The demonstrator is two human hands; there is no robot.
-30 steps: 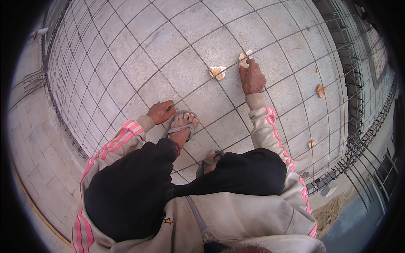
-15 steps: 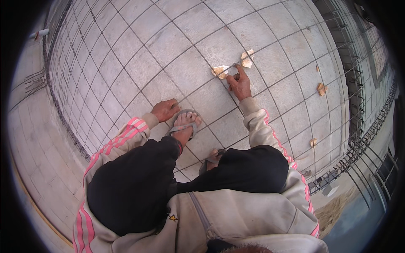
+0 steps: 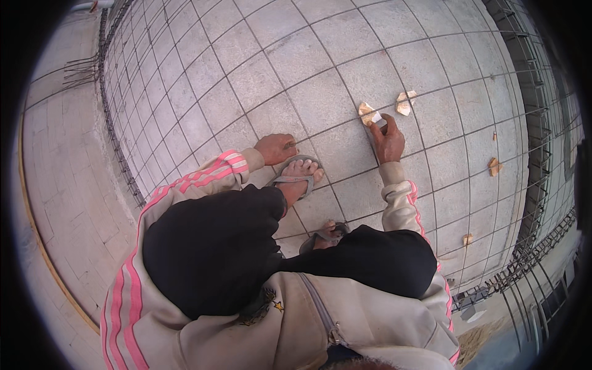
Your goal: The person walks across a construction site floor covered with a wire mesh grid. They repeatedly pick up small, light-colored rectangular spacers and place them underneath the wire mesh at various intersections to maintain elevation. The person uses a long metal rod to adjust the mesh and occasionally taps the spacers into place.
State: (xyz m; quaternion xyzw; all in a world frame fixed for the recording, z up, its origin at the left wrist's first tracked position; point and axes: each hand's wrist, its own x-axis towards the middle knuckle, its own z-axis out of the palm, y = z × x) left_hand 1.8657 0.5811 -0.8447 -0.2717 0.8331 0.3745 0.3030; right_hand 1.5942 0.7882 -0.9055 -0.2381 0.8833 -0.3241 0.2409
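Observation:
My right hand (image 3: pixel 388 140) reaches over a grid of thin steel bars (image 3: pixel 343 122). Its thumb and index finger pinch the whitish end of a broken stone piece (image 3: pixel 366 113), brown and cream, lying by a bar. Just beyond to the right lies a second pale stone piece (image 3: pixel 404 103), which the hand does not touch. Near my left foot, my left hand (image 3: pixel 275 149) is low over the grid with its fingers curled. What those fingers hold, if anything, is hidden. My sandalled feet (image 3: pixel 302 171) stand among the bars.
Pale concrete (image 3: pixel 277 68) lies under the bars. Smaller stone pieces (image 3: pixel 495 166) are scattered to the right. A reinforcing-bar cage (image 3: pixel 531 142) runs along the right edge, with bar ends jutting out at lower right. At left, bar ends (image 3: pixel 80 73) stick out over a paved strip (image 3: pixel 68 185).
The whole view has shifted, so hands, feet and stones appear farther right; hands and stones also sit lower. My right hand stays at the same stone piece, and my left hand remains beside the foot.

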